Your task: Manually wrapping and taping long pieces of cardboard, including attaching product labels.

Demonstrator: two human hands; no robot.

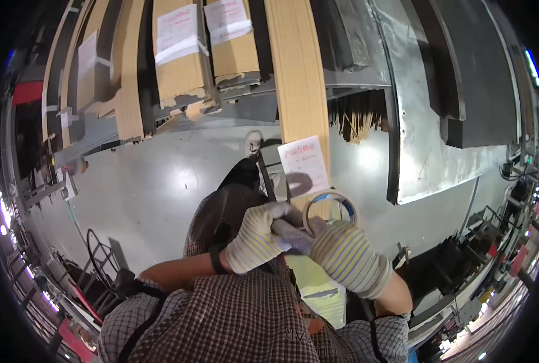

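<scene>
Both my hands wear striped knit gloves and meet in front of my apron. My right hand is closed on a roll of clear tape, whose ring stands up beyond the fingers. My left hand is closed too, its fingertips against those of the right; what they pinch is hidden. Just beyond the hands, a white paper sheet with red print lies on a long cardboard-faced strip. This strip runs away from me to the bench, and its near end passes under my hands.
More cardboard-wrapped strips with taped paper sheets lie on the bench at far left. Dark panels and a silvery sheet-metal surface are at right. A yellow-green surface shows below my hands. Grey floor lies between.
</scene>
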